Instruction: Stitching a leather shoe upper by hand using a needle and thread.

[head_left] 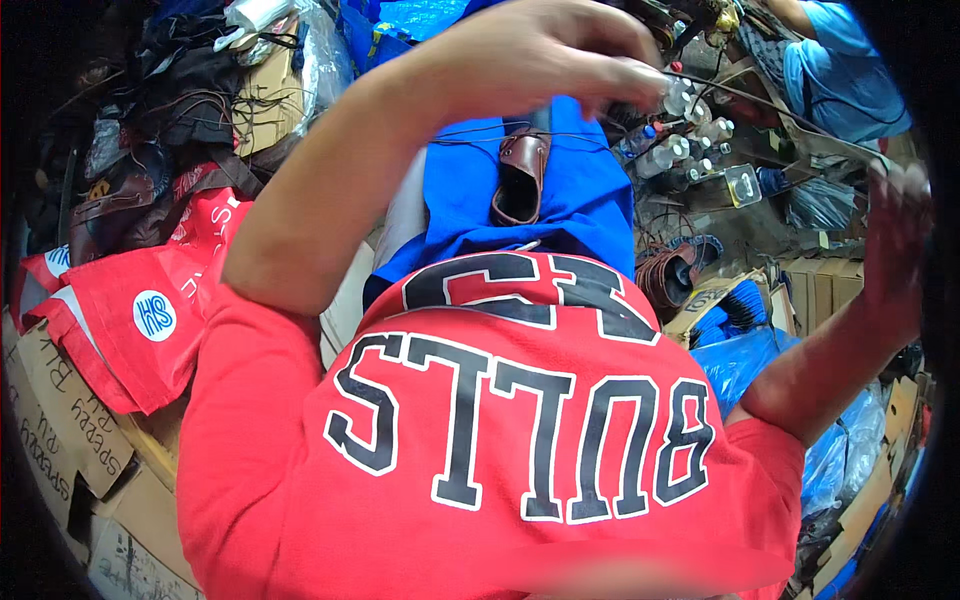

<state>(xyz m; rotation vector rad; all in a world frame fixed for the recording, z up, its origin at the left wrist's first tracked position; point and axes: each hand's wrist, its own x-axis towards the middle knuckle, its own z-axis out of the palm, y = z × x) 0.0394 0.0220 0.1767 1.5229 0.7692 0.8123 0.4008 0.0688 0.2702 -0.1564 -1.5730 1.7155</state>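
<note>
A brown leather shoe (521, 178) lies on the blue cloth (590, 190) over my lap, its opening toward me. Thin dark cords cross the cloth beside it. My left hand (565, 50) is raised beyond the shoe, thumb and fingers pinched together at one end of a dark lace (735, 92). The lace stretches to the right, where my right hand (895, 200) is lifted out to the side. Motion blurs both hands; the right one's fingers are smeared, and its grip on the lace is unclear.
Several plastic bottles (665, 155) stand right of the cloth. Another brown shoe (670, 275) sits nearer, by a cardboard box (700, 300). Red bags (130, 310) and cardboard lie at left. A person in a light blue shirt (845, 80) is at the far right.
</note>
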